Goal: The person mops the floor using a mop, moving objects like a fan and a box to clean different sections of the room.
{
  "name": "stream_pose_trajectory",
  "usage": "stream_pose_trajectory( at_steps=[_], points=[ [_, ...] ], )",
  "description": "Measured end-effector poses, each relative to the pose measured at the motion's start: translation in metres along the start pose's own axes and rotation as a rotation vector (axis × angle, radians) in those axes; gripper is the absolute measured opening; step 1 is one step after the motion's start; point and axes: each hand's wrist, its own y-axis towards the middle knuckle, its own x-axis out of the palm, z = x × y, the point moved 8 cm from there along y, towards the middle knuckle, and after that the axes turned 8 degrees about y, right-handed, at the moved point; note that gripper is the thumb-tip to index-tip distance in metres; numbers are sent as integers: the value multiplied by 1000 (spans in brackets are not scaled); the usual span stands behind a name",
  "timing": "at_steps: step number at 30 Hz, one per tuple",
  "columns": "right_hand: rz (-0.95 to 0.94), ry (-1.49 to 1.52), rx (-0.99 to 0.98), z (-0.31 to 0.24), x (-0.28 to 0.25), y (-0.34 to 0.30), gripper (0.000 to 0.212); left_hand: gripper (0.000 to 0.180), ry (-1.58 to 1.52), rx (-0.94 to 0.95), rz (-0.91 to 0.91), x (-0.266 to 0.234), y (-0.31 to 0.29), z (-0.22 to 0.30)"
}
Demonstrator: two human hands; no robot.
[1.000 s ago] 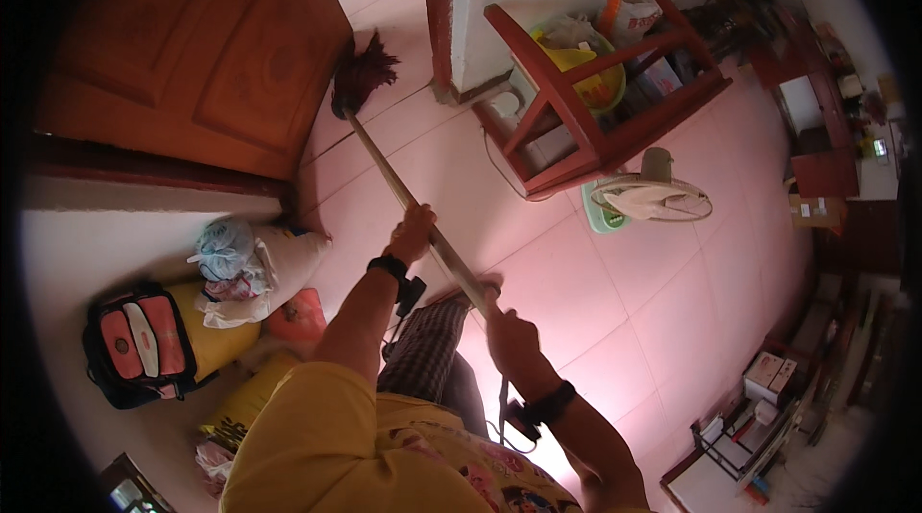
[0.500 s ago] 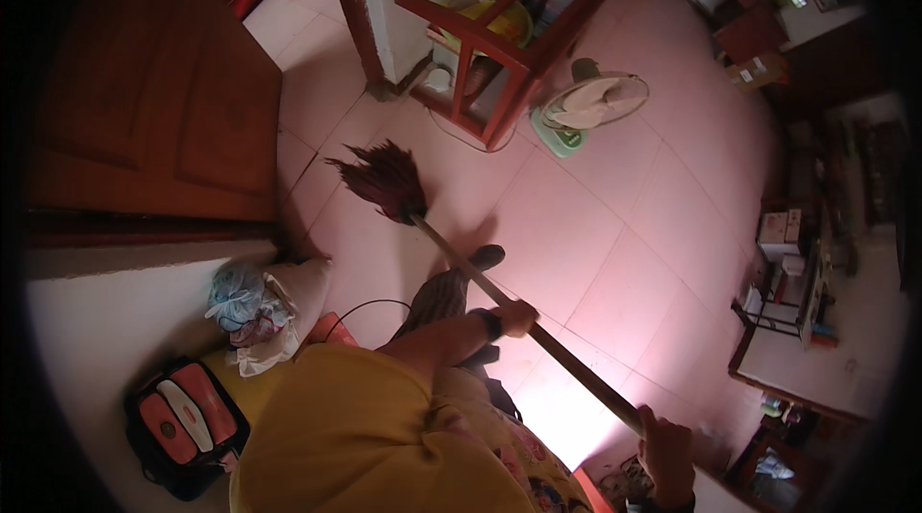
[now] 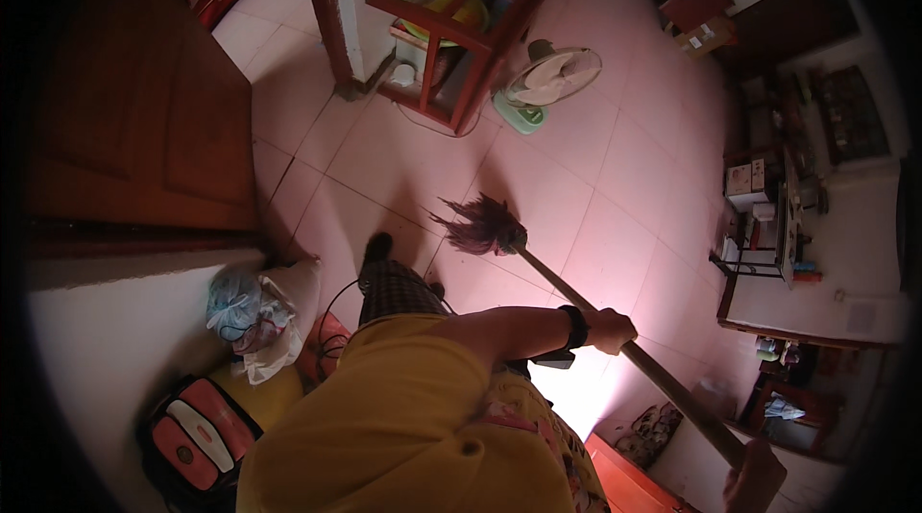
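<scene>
A mop with a long wooden handle (image 3: pixel 567 290) slants from the middle of the floor down to the lower right. Its head of dark purplish-red strips (image 3: pixel 483 227) hangs at the floor, the strips trailing to the left. My left hand (image 3: pixel 611 330), with a black band on the wrist, is wrapped round the middle of the handle. Near the handle's upper end my right hand (image 3: pixel 756 479) is closed on it, partly in shadow at the lower right. My yellow sleeve covers much of the lower view.
A wooden door (image 3: pixel 144 119) stands at the left. Beyond the mop are a small fan (image 3: pixel 549 79) with a green base and a red wooden frame (image 3: pixel 459 42) holding things. Bags (image 3: pixel 288 321) and a red-black backpack (image 3: pixel 197 431) line the left wall. Shelves (image 3: pixel 768 215) run along the right.
The mop head has swung to the right across the tiles, away from the doorway. Both hands have moved right with the handle, and the whole view has shifted a little.
</scene>
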Motion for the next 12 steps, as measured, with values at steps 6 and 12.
stream_pose_trajectory(
  at_steps=[6, 12],
  points=[
    [20, 262, -54, -15, 68, 36, 47, 18, 149, -80, 91, -14, -32, -88],
    [-211, 378, -70, -189, 65, 155, 31, 34, 258, -331, 60, -36, -147, -236]
  ],
)
